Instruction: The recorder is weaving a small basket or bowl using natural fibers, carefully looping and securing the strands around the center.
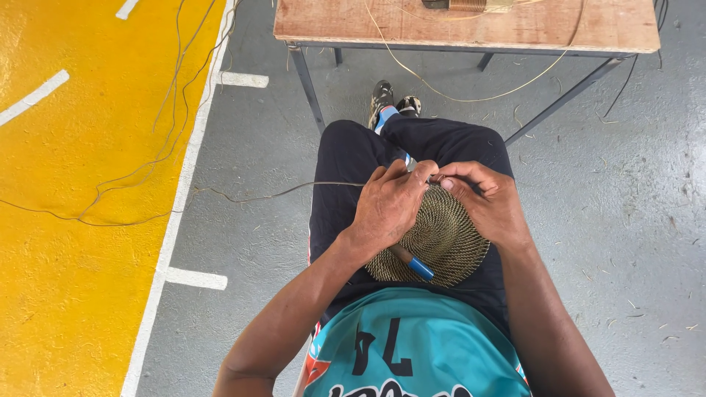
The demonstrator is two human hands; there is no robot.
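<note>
Resting on the lap of the seated person is a round, flat, coiled disc of woven tan fibre [448,239], lying over the dark trousers [353,158]. Left hand [386,206]: placed on the left part of the disc, fingers bent and pinched at the far rim. Right hand [489,202]: placed on the right part of the disc, fingers curled, fingertips meeting those of the left hand at the same point on the far rim. Both hands grasp the rim and the strand there; the exact grip between the fingertips is too small to tell.

A slim tool with a blue handle [415,266] lies on the near part of the disc, partly under the left hand. A long thin fibre strand [257,197] runs from the left hand out to the left, across the grey concrete floor [632,220] onto the yellow painted floor area [66,242].

Far from the person stands a wooden-topped table on metal legs [515,29]; a pale loose strand [471,97] hangs from it toward the floor. No container is visible.
</note>
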